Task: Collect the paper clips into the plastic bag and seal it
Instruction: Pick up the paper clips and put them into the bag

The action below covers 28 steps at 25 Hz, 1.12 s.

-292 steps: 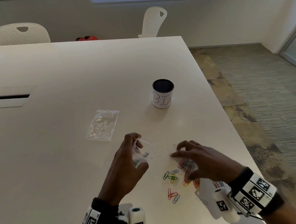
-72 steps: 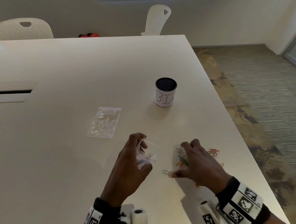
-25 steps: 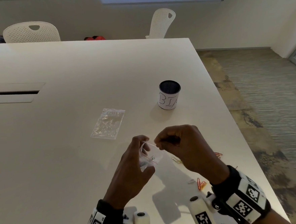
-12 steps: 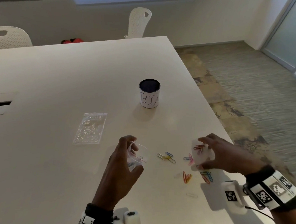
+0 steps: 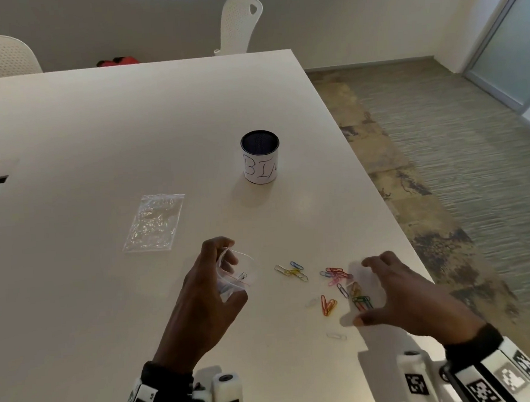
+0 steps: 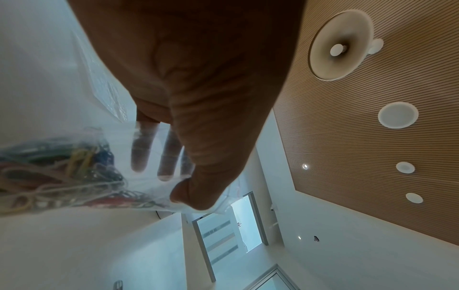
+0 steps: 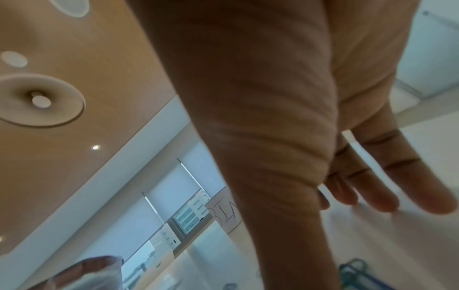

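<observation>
My left hand [image 5: 219, 285] grips a small clear plastic bag [image 5: 236, 276] with its mouth held open toward the right. In the left wrist view the bag [image 6: 139, 176] holds several coloured paper clips [image 6: 62, 172], thumb pinching its rim. More coloured paper clips [image 5: 341, 285] lie scattered on the white table [image 5: 108, 306] between my hands, a yellow and blue group [image 5: 292, 271] nearest the bag. My right hand [image 5: 373, 290] hovers over the right cluster with fingers spread, holding nothing; in the right wrist view its fingers [image 7: 387, 186] are straight.
A second clear bag [image 5: 155, 222] lies flat at the left. A white can labelled BIN [image 5: 260, 157] stands behind the clips. The table's right edge [image 5: 418, 253] runs close to my right hand. A white clip [image 5: 336, 336] lies nearer me.
My right hand dropped clips into the bag a second ago, then swung right and down to the scattered clips, where it now spreads over them. The left hand has kept the bag open.
</observation>
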Each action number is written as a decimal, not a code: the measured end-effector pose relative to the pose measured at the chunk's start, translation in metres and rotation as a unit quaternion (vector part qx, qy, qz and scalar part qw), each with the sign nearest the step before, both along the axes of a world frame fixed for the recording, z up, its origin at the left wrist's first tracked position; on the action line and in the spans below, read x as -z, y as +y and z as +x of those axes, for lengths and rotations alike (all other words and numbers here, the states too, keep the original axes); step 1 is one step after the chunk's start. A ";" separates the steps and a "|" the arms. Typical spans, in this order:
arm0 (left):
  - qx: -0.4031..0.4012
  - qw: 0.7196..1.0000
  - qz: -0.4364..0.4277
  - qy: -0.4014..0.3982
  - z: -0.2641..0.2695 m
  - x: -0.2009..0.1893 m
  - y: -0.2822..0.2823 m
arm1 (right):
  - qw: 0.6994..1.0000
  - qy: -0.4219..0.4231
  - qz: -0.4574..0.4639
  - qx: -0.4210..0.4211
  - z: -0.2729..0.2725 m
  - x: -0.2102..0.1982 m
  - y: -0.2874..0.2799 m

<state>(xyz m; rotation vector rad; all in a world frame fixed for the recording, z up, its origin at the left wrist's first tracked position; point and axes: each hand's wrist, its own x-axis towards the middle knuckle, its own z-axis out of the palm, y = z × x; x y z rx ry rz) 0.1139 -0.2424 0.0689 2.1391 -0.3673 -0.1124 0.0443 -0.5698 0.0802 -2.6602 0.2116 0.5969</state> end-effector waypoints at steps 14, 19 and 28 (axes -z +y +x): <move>0.028 1.000 -0.001 0.002 -0.008 -0.003 0.006 | 0.985 -0.113 0.083 0.098 0.016 0.028 0.065; 0.050 0.999 -0.002 -0.002 -0.012 -0.002 0.003 | 0.995 -0.095 -0.023 0.031 0.021 0.025 0.059; 0.035 0.999 0.009 -0.021 -0.017 -0.003 -0.010 | 0.982 -0.162 -0.020 -0.093 0.046 0.024 0.086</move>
